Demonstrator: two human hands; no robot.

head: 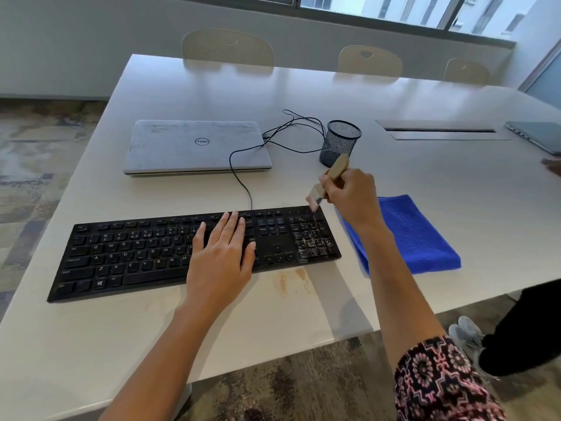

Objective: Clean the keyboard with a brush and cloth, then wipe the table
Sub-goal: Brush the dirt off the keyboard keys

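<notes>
A black keyboard [136, 253] lies across the white table [212, 335], with brownish crumbs on its number pad at the right end. My left hand [221, 256] rests flat on the keys right of centre, fingers straight. My right hand [352, 196] grips a wooden-handled brush [332, 177], whose bristles point down at the keyboard's top right corner. A folded blue cloth [416, 238] lies just right of the keyboard, partly behind my right forearm.
A shut silver laptop [194, 147] and a black mesh pen cup [340, 142] stand behind the keyboard, with a black cable running between them. An orange stain [291, 281] marks the table below the number pad. A second laptop [537, 135] and another person's legs are at right.
</notes>
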